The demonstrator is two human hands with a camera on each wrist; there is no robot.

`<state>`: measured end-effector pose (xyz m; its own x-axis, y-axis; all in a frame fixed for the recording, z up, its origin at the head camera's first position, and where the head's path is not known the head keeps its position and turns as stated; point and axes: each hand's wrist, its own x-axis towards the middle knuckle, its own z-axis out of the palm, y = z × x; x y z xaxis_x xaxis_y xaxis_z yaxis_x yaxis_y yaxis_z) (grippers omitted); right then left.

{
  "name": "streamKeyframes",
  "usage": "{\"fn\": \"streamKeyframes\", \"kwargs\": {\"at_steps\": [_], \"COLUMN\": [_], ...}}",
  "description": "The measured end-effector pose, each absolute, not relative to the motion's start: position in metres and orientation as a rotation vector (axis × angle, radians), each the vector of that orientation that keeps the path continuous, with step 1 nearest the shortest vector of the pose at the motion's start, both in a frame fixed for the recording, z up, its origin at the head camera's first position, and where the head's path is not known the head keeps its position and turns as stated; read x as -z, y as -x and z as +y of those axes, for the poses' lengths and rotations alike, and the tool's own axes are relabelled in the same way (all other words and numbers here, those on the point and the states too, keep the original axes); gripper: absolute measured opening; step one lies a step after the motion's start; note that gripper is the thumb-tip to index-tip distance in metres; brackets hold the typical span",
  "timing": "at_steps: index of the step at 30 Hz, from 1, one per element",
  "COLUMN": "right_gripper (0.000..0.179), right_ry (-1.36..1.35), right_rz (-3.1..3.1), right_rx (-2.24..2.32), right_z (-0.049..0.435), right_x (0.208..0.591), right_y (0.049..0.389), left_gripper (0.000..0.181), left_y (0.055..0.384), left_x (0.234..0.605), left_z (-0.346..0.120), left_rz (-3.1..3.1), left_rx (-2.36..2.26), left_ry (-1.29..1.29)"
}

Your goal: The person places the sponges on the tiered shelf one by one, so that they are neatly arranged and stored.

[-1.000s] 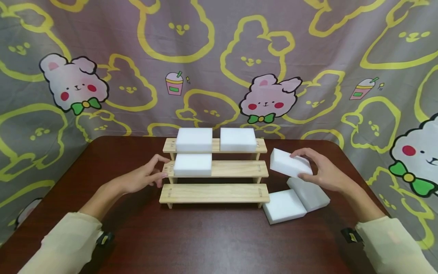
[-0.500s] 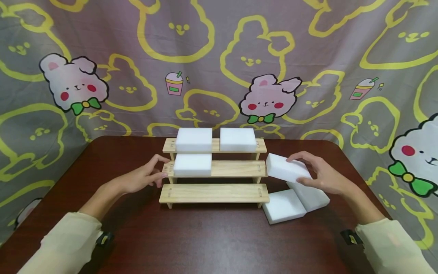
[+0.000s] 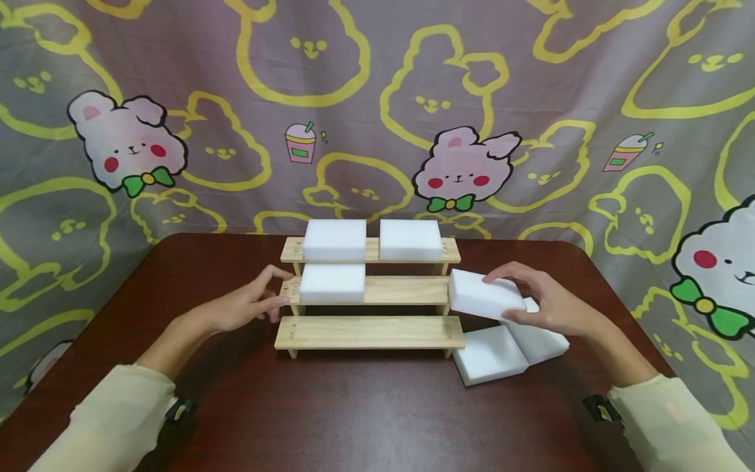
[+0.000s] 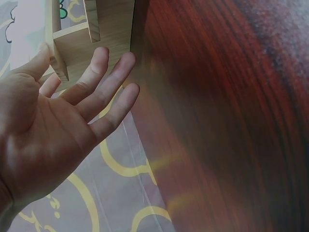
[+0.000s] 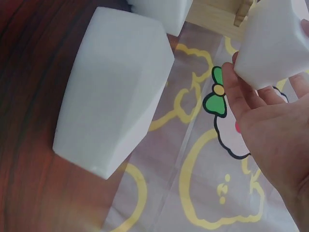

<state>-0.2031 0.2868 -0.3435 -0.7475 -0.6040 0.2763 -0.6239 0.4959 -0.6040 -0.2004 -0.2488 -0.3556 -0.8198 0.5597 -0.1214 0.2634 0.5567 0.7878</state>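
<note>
In the head view a wooden three-tier display stand [image 3: 368,333] stands on the table. My left hand [image 3: 244,308] is at the left end of its middle tier, thumb at the front edge and index finger at the back, pinching the board; the other fingers [image 4: 113,104] extend loosely past it in the left wrist view. My right hand [image 3: 554,303] grips a white foam block [image 3: 480,294] between thumb and fingers. This block is tilted, and its left end overlaps the right end of the middle tier. Another white foam block [image 3: 332,283] sits on the left half of that tier.
Two white foam blocks, a left one [image 3: 413,240] and its neighbour [image 3: 335,240], rest on the top tier. Right of the stand, a block [image 3: 491,354] and a second block [image 3: 539,337] lie touching on the dark wood table [image 3: 377,419]. A patterned curtain [image 3: 366,131] hangs behind.
My right hand has carried its foam block leftward and slightly down, from beside the stand to the middle tier's right end. My left hand has stayed in place.
</note>
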Motion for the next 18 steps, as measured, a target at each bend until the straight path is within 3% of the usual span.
{"fn": "streamKeyframes", "kwargs": {"at_steps": [18], "right_gripper": [0.051], "right_ry": [-1.113], "right_rz": [-2.708], "right_rx": [-1.088], "right_z": [0.27], "right_x": [0.341], "right_y": [0.206], "left_gripper": [0.046], "left_y": [0.202], "left_x": [0.357], "left_z": [-0.251], "left_rz": [2.454], "left_rx": [-1.111], "left_ry": [-0.672]}}
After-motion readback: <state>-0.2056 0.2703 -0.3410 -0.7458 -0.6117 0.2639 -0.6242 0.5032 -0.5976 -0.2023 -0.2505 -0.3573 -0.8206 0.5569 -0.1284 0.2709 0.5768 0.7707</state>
